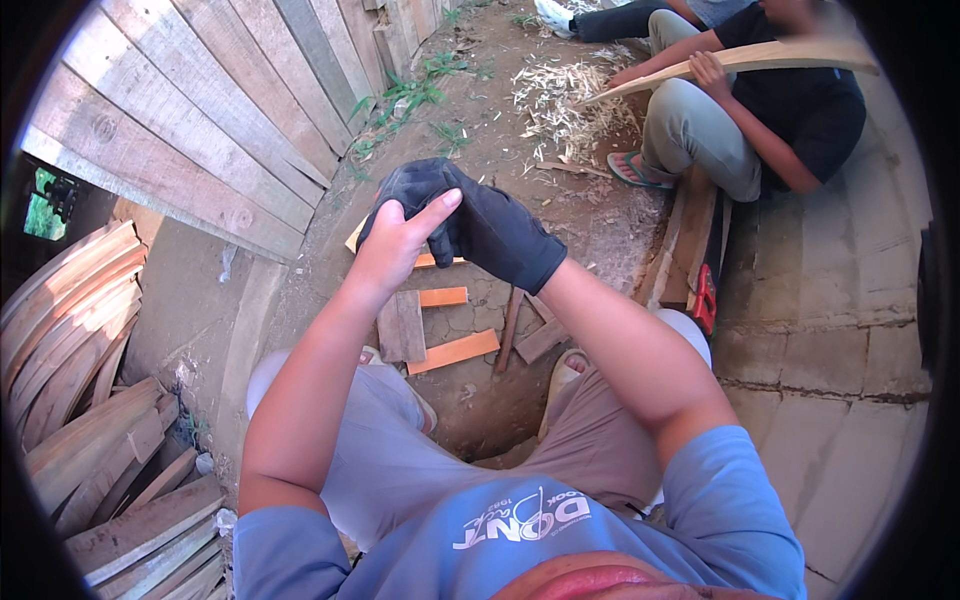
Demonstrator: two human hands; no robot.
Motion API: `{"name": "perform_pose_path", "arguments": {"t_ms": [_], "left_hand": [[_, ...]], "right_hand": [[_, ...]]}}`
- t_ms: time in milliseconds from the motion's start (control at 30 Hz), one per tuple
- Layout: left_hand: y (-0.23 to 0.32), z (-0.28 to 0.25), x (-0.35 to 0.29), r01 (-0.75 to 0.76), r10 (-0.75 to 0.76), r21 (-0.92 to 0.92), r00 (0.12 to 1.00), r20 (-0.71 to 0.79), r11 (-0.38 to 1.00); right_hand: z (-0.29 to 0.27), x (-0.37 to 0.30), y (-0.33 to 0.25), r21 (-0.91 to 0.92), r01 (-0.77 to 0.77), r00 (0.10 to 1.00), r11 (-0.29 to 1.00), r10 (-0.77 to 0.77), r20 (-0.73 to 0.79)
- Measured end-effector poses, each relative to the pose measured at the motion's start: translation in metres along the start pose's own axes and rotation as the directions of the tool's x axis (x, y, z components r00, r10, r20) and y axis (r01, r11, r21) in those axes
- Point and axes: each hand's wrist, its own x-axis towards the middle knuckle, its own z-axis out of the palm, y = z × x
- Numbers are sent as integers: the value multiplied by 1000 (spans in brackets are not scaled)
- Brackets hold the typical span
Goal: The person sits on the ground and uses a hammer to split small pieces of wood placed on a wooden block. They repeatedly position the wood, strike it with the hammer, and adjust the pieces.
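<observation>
My bare left hand is closed against the black work glove that covers my right hand. The left thumb lies across the dark fabric, and the other left fingers are hidden behind it. Curled together, the gloved fingers press up to my left hand; whether anything is between them cannot be made out. Both hands are raised in front of me, over the ground between my feet. Below them lie short wood blocks, among them an orange-toned one, a grey-brown board piece and a narrow brown stick.
Curved wooden slats are stacked at the left, near a plank wall. At the upper right, a seated person holds a long curved wood strip near shavings. A red-handled tool rests beside a timber beam.
</observation>
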Motion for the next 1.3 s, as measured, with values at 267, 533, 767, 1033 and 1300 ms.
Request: {"name": "perform_pose_path", "arguments": {"t_ms": [267, 533, 767, 1033, 1300], "left_hand": [[-8, -5, 2, -94, 95, -23, 995, 35, 995], [-13, -4, 6, -149, 151, -35, 987, 56, 988], [-12, -8, 7, -186, 187, 84, 982, -10, 979], [-23, -10, 9, -217, 218, 41, 975, -36, 975], [-23, -11, 11, -195, 195, 50, 981, 0, 980]], "right_hand": [[10, -4, -14, 108, -55, 998, 993, 59, -36], [-4, 2, -8, 60, -125, 987, 990, 130, -98], [6, -3, -18, -174, -51, 979, 983, 15, -204], [9, -2, -17, -213, -9, 981, 977, -32, -191], [9, -3, -17, -198, -13, 980, 980, -27, -196]]}}
